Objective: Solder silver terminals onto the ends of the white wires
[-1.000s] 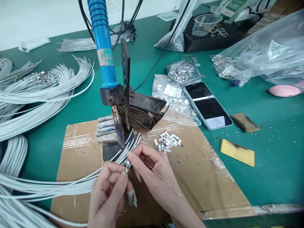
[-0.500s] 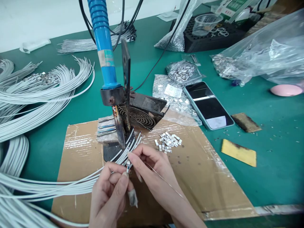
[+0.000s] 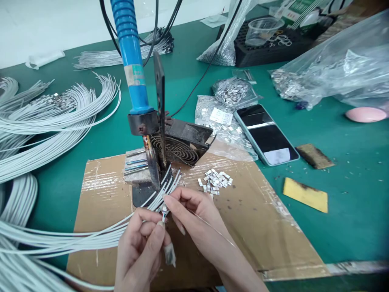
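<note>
My left hand (image 3: pixel 141 247) is closed in a pinch on a white cable, whose stripped end shows thin coloured wires at a tiny white piece (image 3: pixel 164 210). One fingertip of that hand wears a worn, pale cover (image 3: pixel 169 254). My right hand (image 3: pixel 197 219) is closed beside it, fingertips near the tiny piece, with a thin strand that looks like solder wire (image 3: pixel 212 227) running back over the wrist. Just beyond the hands, the dark tip of a blue-handled soldering iron (image 3: pixel 130 61) points down over a fan of white cables (image 3: pixel 161 196).
Small white pieces (image 3: pixel 217 180) lie in a pile on the cardboard (image 3: pixel 258 227). Behind them are a small fan (image 3: pixel 179 146), filled plastic bags (image 3: pixel 226 117) and a phone (image 3: pixel 267 136). A yellow sponge (image 3: pixel 305 194) lies right; coiled white cables (image 3: pixel 45 150) cover the left.
Both hands stay almost in place. My right hand's lower fingers have shifted slightly, and the tiny piece with its coloured wires shows a little more clearly.
</note>
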`<state>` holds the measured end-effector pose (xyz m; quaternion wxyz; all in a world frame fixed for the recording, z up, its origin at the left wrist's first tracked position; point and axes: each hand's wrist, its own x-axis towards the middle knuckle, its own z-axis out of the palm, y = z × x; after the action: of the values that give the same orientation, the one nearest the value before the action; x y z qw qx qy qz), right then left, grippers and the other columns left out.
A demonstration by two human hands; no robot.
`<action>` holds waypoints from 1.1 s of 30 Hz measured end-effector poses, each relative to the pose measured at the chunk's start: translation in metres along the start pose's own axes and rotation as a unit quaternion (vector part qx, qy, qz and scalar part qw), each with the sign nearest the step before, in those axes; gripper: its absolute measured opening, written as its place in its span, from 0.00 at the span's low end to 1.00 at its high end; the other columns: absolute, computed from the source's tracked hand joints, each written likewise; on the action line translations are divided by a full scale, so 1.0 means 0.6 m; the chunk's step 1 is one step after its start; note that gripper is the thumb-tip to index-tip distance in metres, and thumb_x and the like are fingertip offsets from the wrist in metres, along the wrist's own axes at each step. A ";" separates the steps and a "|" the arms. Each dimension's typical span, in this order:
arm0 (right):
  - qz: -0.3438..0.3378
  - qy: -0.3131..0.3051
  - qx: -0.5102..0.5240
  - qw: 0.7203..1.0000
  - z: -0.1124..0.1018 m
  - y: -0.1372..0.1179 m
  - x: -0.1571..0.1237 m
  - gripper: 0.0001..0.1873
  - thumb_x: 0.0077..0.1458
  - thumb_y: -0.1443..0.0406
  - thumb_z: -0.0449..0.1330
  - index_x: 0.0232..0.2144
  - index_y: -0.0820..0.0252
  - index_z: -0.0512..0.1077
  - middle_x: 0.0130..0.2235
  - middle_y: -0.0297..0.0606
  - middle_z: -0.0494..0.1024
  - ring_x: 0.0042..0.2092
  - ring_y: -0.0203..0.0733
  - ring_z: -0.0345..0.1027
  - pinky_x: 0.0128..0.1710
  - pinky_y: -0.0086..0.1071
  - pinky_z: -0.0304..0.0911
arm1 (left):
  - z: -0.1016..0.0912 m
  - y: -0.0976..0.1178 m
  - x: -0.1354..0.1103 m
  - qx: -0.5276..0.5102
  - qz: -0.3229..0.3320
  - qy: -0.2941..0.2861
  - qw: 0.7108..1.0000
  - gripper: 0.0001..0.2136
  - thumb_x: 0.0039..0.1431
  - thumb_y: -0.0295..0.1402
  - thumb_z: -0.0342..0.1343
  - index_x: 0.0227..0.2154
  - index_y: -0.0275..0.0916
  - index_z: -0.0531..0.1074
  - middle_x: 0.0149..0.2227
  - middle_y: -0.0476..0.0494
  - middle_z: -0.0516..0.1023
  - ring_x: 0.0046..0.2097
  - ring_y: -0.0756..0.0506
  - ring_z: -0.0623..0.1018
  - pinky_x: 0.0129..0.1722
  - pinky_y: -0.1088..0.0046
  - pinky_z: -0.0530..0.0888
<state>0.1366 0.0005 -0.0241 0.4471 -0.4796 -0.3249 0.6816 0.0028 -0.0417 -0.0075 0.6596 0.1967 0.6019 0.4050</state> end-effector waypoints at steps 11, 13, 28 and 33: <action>0.040 -0.017 0.018 0.999 -0.003 0.000 0.001 0.27 0.52 0.47 0.72 0.20 0.59 0.66 0.17 0.23 0.60 0.22 0.30 0.48 0.22 0.27 0.43 | 0.002 -0.002 -0.002 0.006 -0.003 -0.016 1.000 0.28 0.46 0.52 0.76 0.35 0.39 0.68 0.21 0.55 0.73 0.17 0.62 0.54 0.20 0.85 0.46; 0.050 -0.025 0.007 0.998 -0.005 0.001 0.001 0.28 0.53 0.46 0.71 0.20 0.58 0.66 0.17 0.23 0.60 0.22 0.30 0.48 0.22 0.28 0.43 | 0.003 -0.002 -0.003 0.012 0.006 -0.016 1.000 0.28 0.46 0.53 0.75 0.35 0.39 0.68 0.21 0.55 0.73 0.17 0.62 0.53 0.20 0.85 0.47; 0.050 -0.027 0.004 0.998 -0.003 0.001 0.001 0.28 0.53 0.46 0.71 0.20 0.58 0.66 0.18 0.24 0.61 0.22 0.31 0.50 0.23 0.28 0.45 | 0.003 -0.004 -0.004 0.003 0.004 -0.004 1.000 0.27 0.45 0.52 0.76 0.35 0.39 0.69 0.20 0.54 0.74 0.18 0.60 0.57 0.21 0.83 0.50; -0.057 0.097 -0.016 0.993 -0.014 0.000 -0.001 0.24 0.56 0.45 0.69 0.28 0.61 0.79 0.22 0.30 0.70 0.23 0.32 0.57 0.22 0.28 0.52 | -0.015 -0.040 -0.004 0.130 0.124 -0.018 0.984 0.17 0.60 0.51 0.67 0.33 0.41 0.77 0.21 0.50 0.77 0.20 0.54 0.64 0.22 0.79 0.58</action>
<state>0.1445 0.0003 -0.0265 0.5071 -0.5312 -0.3178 0.5997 0.0012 -0.0597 -0.0255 0.5841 0.3607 0.6084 0.3982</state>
